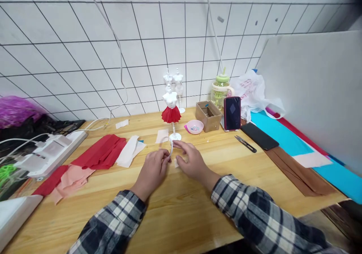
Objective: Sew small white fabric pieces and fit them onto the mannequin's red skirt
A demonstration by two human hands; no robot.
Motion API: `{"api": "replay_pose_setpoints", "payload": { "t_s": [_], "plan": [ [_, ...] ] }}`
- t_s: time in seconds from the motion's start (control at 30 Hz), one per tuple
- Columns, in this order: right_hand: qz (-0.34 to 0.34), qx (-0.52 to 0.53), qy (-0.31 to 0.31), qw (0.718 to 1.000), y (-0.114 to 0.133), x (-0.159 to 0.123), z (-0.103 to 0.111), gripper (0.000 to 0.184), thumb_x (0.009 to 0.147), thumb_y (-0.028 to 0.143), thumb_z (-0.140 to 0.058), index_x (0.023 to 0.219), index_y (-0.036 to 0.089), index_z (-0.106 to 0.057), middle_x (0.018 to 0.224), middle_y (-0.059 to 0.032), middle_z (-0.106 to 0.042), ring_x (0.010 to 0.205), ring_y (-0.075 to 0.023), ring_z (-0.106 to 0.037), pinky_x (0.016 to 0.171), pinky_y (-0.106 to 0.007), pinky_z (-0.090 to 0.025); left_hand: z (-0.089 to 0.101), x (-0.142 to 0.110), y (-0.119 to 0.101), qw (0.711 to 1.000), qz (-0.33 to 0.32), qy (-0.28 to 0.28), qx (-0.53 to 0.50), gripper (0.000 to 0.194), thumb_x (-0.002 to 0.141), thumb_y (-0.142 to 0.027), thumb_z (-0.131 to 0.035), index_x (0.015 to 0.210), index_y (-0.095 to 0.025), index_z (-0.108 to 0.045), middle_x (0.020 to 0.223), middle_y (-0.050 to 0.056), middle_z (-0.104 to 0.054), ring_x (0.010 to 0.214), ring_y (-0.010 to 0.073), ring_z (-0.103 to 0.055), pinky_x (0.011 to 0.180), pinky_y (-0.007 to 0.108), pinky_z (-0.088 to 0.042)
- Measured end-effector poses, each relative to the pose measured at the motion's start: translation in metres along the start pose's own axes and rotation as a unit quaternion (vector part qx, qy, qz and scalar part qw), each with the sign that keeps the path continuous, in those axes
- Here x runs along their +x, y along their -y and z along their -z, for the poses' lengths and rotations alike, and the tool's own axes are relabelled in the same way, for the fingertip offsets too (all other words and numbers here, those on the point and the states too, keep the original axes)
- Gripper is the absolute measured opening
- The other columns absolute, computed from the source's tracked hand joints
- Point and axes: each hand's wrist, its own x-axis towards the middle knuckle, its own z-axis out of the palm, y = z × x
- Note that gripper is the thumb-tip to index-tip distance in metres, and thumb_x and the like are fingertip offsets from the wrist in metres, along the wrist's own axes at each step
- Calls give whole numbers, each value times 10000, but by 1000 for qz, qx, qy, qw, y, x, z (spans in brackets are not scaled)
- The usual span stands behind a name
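Observation:
My left hand [152,170] is closed, with thumb and fingers pinching the lower end of a thin, pale curved strip [171,148]. The strip rises toward the fingertips of my right hand [192,162], whose thumb and index finger are apart; its index fingertip is at or beside the strip's upper end. Under the right thumb lies a small whitish scrap [176,163], partly hidden. Just beyond both hands stands a white miniature dress form [170,98] wearing a red pleated skirt [171,115]. A pale paper piece [162,136] lies by its base.
Red fabric [100,152] and white pieces [128,152] lie left, near a power strip [60,152]. Behind are a pink dish [195,123] of small beads, a cardboard box [214,121] and a phone [232,112]. Thread snips [245,143] and brown fabric [296,171] lie right.

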Motion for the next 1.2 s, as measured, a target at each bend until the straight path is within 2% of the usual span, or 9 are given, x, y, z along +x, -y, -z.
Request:
{"api": "replay_pose_setpoints", "payload": {
  "t_s": [0.07,0.17,0.4,0.53,0.7,0.77,1.07,1.2],
  "plan": [
    [31,16,28,999,6,-1,-9,527,813,121,-545,1333,199,-512,1249,-80,-639,1146,-205,-553,957,-349,-461,-1,-2,2,999,-30,31,-19,200,973,-254,-401,1010,-196,-589,963,71,-681,925,232,-606,864,403,-434],
    [71,20,55,996,8,-6,-6,484,827,134,-555,1306,199,-542,1186,-72,-662,1090,-203,-568,962,-364,-461,0,-4,5,995,-78,60,-35,231,983,-253,-391,1024,-208,-614,1017,72,-687,991,229,-599,916,410,-415],
    [52,2,46,998,-2,-8,18,274,851,290,-663,1118,226,-666,1042,-56,-712,987,-210,-588,880,-364,-479,3,-6,-5,987,-108,108,-42,258,989,-248,-370,896,-203,-606,882,58,-662,883,206,-592,851,365,-441],
    [61,-16,56,996,-6,-7,20,240,823,268,-688,1059,229,-667,1006,-44,-715,955,-207,-584,865,-361,-468,1,-8,-10,987,-106,114,-44,248,990,-251,-375,913,-206,-606,894,55,-670,881,198,-600,827,345,-456],
    [55,-19,44,997,-4,-9,18,322,812,250,-681,1122,214,-604,1064,-59,-690,969,-210,-598,866,-363,-459,-1,-11,-14,985,-95,129,-62,259,1003,-257,-340,967,-213,-593,888,41,-688,857,178,-630,787,309,-479],
    [60,-25,45,997,-4,-9,18,279,820,258,-675,1089,216,-614,1032,-54,-694,945,-206,-605,848,-353,-458,-2,-12,-14,985,-100,129,-48,254,1001,-251,-339,946,-212,-584,877,39,-685,850,179,-631,770,306,-478],
    [55,-52,91,993,-6,-8,19,142,831,251,-669,961,211,-628,942,-37,-695,892,-200,-601,810,-335,-441,-2,-12,-10,983,-122,134,13,247,991,-270,-350,924,-206,-579,800,41,-652,730,177,-606,655,291,-449],
    [54,-42,113,991,-7,-9,19,145,819,225,-671,942,205,-596,912,-29,-675,874,-192,-589,799,-321,-441,-2,-12,-11,980,-135,141,36,248,990,-281,-345,953,-209,-579,771,37,-643,705,177,-601,636,287,-429]
  ]
}}
